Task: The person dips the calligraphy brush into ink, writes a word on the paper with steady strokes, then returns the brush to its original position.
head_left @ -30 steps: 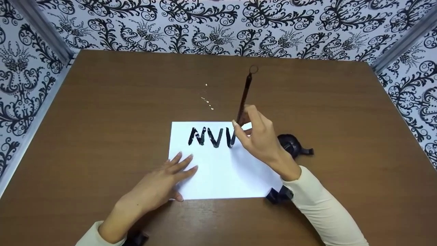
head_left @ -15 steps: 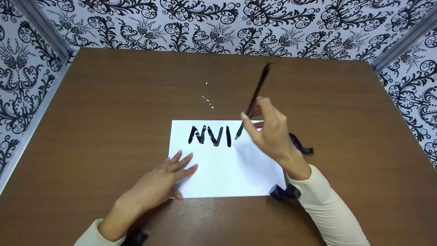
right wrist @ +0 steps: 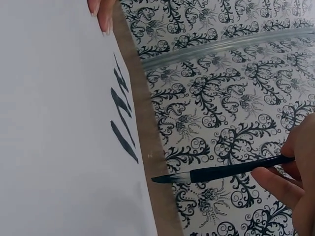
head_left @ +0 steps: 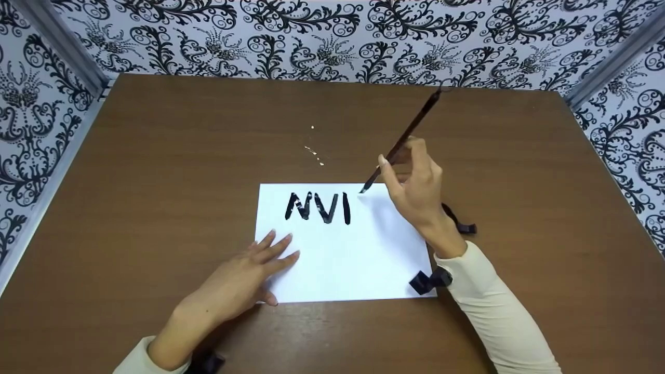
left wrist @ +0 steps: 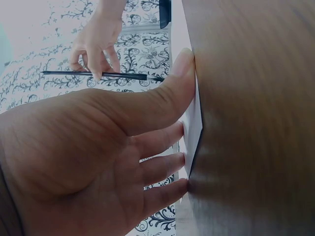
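A white sheet of paper point(head_left: 337, 265) lies on the table, with thick black strokes point(head_left: 326, 209) across its upper part. My right hand point(head_left: 418, 192) pinches a dark paintbrush point(head_left: 415, 122) between thumb and fingers. The brush tilts up to the right; its black-wetted tip is near the paper's upper edge, right of the last stroke. In the right wrist view the paintbrush point(right wrist: 221, 171) shows pale bristles above a dark tip, apart from the paper. Fingers spread, my left hand point(head_left: 244, 278) rests on the paper's lower left edge.
A black rounded object with a short stub point(head_left: 460, 221) sits right of the paper, partly hidden behind my right wrist. Small pale flecks point(head_left: 314, 154) mark the brown table point(head_left: 182, 156) beyond the sheet. Patterned black-and-white walls point(head_left: 332, 41) stand around the table.
The right hand has lifted the brush from the vertical stroke and moved it right and away from me, tilting it further right. The left hand stays in place.
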Demonstrator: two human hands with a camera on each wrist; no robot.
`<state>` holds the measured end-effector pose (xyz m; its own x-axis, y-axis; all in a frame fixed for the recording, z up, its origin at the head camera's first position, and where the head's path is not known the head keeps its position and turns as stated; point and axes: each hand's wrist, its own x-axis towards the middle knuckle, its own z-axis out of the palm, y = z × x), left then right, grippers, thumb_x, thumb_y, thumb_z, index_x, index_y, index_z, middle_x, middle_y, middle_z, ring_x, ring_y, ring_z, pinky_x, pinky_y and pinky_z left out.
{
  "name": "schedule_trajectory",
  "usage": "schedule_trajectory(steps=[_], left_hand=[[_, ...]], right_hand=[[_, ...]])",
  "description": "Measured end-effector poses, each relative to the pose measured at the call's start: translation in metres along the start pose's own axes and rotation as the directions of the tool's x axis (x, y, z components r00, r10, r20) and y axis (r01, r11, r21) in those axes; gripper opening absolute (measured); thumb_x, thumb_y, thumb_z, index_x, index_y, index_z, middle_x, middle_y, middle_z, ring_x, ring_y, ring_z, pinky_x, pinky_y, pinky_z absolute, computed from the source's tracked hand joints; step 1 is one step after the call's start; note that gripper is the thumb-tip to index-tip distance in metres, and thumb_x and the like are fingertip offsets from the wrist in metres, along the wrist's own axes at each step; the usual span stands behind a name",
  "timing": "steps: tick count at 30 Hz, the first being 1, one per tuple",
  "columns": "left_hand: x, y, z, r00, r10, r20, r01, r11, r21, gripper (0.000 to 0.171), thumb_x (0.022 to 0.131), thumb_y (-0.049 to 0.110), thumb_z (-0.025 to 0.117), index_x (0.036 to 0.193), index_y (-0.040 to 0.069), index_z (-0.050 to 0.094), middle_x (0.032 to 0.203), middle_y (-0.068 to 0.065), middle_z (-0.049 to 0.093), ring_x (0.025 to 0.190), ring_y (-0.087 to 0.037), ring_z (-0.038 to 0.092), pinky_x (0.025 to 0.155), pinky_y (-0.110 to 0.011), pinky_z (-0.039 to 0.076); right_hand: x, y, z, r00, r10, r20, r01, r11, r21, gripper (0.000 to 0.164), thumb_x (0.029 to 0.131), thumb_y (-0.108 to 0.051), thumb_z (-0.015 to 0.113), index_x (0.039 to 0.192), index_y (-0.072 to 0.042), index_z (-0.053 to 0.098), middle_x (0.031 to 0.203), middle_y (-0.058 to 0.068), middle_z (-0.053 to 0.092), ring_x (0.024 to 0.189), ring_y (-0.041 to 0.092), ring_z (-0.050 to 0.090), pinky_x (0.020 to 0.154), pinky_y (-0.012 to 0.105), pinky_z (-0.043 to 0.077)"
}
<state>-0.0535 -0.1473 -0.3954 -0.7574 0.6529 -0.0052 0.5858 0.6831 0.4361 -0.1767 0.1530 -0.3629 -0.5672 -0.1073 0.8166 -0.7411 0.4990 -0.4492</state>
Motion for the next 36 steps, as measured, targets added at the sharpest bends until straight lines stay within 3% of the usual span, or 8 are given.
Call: schedule_trajectory(steps=[26,36], left_hand=[[-0.0004,0.0014,-0.0016,0.999,-0.028,0.026,0.028,1.000,-0.003,0.075,0.073,0.031,0.071,0.142,0.012,0.047,0.153,-0.012,0.029,0.139,-0.039,0.022,0.095,-0.063,0.037],[-0.0007,0.0013,-0.0022,1.000,-0.005,0.008,0.005,1.000,-0.007,0.075,0.073,0.032,0.070,0.142,0.012,0.048,0.152,-0.011,0.031,0.139,-0.038,0.024,0.094,-0.062,0.039]], right_hand=[[-0.0090,0.0019,0.0074,0.999,0.028,0.042,-0.027,1.000,-0.014,0.023,0.085,0.000,0.067,0.102,0.003,0.051,0.082,0.010,0.062,0.075,0.018,0.067,0.054,0.023,0.054],[-0.0082,0.0001,0.0062,0.995,0.034,0.093,-0.033,0.999,-0.009,0.023,0.086,-0.001,0.066,0.102,0.003,0.050,0.081,0.010,0.060,0.073,0.018,0.066,0.054,0.022,0.054]])
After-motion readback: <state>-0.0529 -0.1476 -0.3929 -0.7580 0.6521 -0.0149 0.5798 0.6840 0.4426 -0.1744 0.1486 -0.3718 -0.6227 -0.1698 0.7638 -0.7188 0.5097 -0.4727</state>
